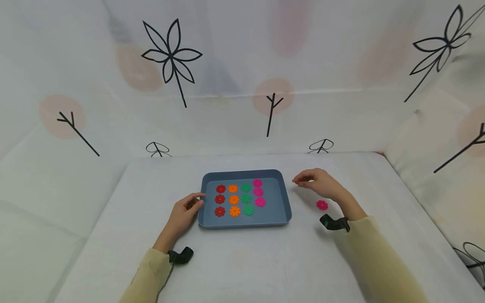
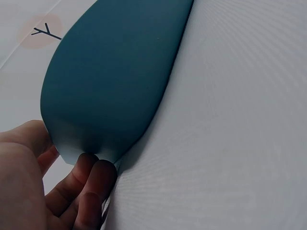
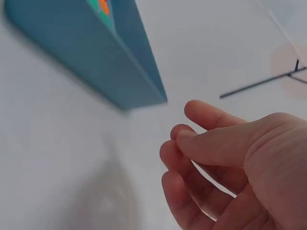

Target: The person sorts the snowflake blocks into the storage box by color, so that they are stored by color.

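A blue-grey tray lies on the table. Flower-shaped pieces sit in it in columns: red, orange, green and pink, three of each colour. My left hand holds the tray's left edge; in the left wrist view its fingertips touch the tray wall. To the right of the tray, my right hand hovers with loosely bent fingers, and nothing shows between them in the right wrist view. One more pink flower piece lies on the table below that hand.
A white cloth covers the table. Pale fabric walls with plant drawings rise behind it and at both sides. Each wrist wears a dark camera, on the left and on the right.
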